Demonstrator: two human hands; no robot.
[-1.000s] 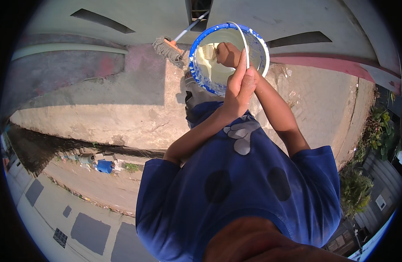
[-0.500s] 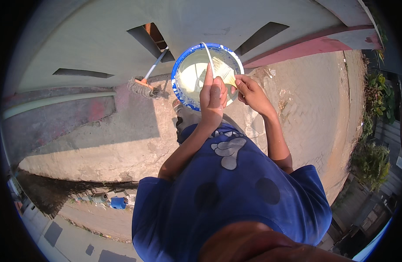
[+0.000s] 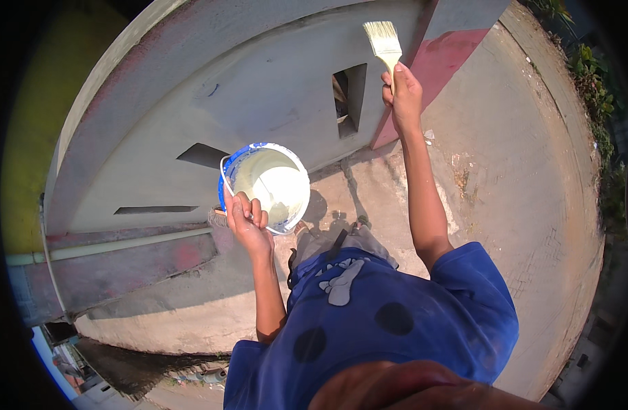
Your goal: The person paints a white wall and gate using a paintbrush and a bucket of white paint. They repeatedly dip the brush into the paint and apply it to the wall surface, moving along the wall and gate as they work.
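Moved from the bucket at left to the far right with paintbrush gripped in right hand, best to keep the bucket level by the handle grasped in left hand.

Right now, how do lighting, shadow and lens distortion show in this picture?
Head view: sunlight glares inside the round, blue-rimmed white plastic bucket; head view: dark shadows fall on the sunlit tan ground; head view: fisheye bows the smooth pale-grey wall, corners black; head view: the flat, pale-bristled paintbrush looks fairly sharp.
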